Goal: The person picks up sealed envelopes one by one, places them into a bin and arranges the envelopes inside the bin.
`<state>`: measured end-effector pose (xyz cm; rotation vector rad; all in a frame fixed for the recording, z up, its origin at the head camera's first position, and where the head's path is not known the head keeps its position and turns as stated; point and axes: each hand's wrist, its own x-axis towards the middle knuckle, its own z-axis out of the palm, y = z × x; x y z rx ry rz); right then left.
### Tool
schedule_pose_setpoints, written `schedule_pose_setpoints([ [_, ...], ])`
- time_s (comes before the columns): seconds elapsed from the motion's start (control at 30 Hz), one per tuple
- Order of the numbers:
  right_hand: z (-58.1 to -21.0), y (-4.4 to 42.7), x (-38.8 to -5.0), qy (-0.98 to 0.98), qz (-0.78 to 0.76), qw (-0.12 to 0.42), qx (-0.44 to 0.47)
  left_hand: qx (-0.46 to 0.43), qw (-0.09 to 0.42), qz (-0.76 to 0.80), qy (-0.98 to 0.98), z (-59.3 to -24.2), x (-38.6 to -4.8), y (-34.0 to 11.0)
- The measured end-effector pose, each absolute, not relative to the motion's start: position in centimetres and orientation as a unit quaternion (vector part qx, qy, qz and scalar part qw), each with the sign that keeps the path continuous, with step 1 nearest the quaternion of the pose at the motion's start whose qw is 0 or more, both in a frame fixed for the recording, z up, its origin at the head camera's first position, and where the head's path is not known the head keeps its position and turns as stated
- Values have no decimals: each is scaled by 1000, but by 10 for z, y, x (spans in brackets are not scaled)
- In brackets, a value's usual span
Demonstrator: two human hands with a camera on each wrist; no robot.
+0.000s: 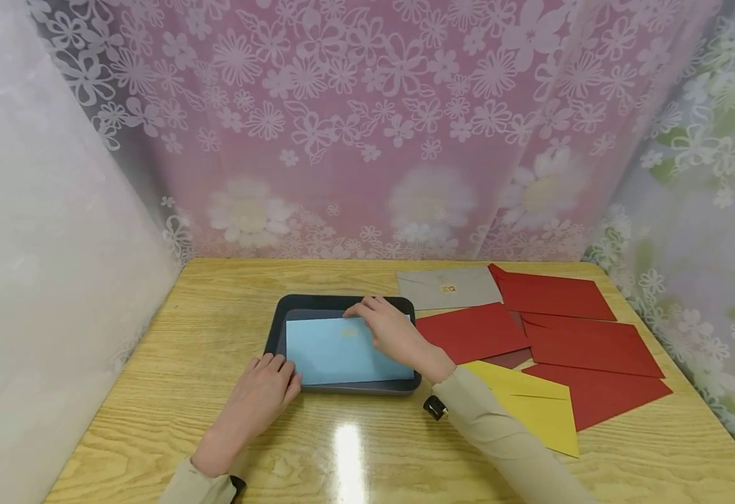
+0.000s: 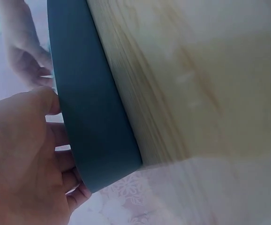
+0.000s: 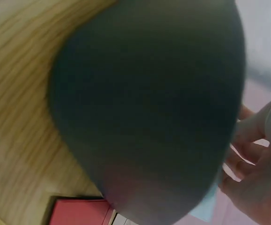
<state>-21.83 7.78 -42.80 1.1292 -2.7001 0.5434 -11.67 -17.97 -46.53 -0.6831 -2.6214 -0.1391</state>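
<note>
Your dark tray (image 1: 361, 388) looks like smooth matt plastic, the light-blue envelope (image 1: 336, 357) matt paper, the wood-grain tabletop (image 1: 216, 315) glossy, the floral curtain (image 1: 355, 140) cloth

Envelope (image 1: 330, 357) in tray (image 1: 317, 301), other envelopes (image 1: 588, 346) right

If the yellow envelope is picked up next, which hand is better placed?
Right, I'd say. The right hand is at the blue envelope, on the yellow envelope's side; its sleeve already overlaps it. The left hand holds the tray's far side.
</note>
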Motion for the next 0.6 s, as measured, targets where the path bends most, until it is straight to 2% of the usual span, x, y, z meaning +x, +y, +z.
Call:
schedule_pose_setpoints([
  [0.6,-446,92,-215,-919,135,6,370,-276,286,-52,-916,-467,-113,-180],
])
